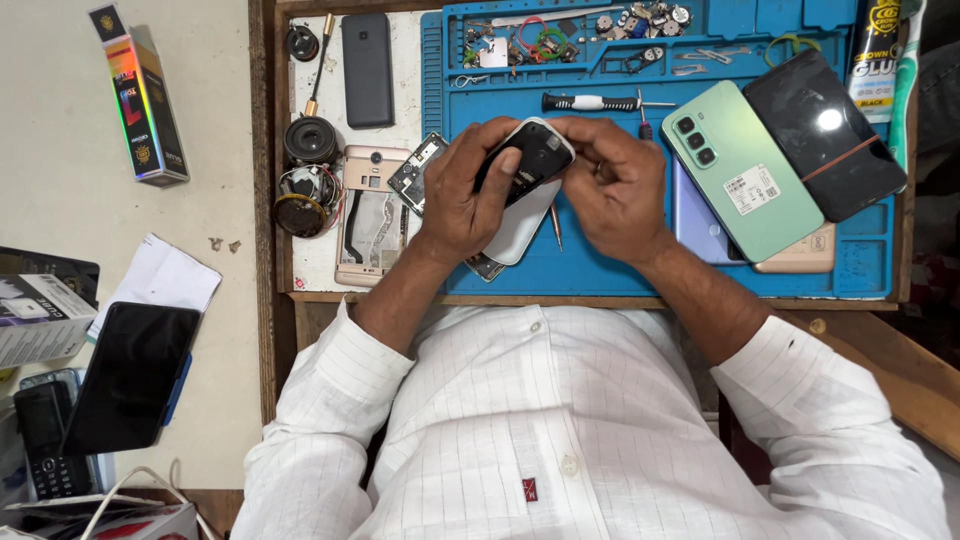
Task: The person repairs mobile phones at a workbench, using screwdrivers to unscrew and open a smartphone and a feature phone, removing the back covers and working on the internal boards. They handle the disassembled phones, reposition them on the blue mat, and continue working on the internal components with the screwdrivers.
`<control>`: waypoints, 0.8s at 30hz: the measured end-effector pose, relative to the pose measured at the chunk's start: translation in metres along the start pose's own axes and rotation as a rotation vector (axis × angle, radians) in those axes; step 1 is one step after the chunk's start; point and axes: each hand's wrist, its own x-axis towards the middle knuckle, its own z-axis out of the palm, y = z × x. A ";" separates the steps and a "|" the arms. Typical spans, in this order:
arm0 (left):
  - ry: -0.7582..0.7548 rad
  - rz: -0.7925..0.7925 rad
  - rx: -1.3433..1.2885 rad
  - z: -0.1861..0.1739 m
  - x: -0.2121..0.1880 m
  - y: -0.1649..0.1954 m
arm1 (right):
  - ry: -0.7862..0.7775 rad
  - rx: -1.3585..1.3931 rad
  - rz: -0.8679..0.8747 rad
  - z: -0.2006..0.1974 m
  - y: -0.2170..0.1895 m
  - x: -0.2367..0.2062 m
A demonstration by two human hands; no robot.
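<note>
Matt blue rubbery mat (600, 270); glossy green phone back (740, 170); worn wooden tray (262, 200).

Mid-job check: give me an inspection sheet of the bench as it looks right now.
Surface: blue mat on a wooden bench, partly covered.
Job's things: small opened phone, black inside and white shell, held above the mat.
Clutter: green phone and black phone at the mat's right end; screwdriver beyond the hands; gold frame, circuit board and round parts on the opposite side; small parts in the tray slots.
Grippers: left hand and right hand both grip the opened phone.
Cables: white cable at the lower corner.
Surroundings: boxes, paper, more phones on the pale side table.
</note>
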 end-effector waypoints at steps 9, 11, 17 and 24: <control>0.003 0.063 -0.101 0.003 -0.002 -0.013 | -0.094 -0.173 -0.242 -0.002 -0.010 -0.002; -0.010 0.065 -0.109 0.003 -0.004 -0.014 | -0.095 -0.200 -0.259 -0.002 -0.010 -0.002; -0.039 0.075 -0.177 0.003 -0.004 -0.016 | -0.083 -0.369 -0.363 -0.004 -0.010 -0.002; -0.071 0.133 -0.222 0.002 -0.002 -0.017 | -0.076 -0.452 -0.480 -0.004 -0.011 0.001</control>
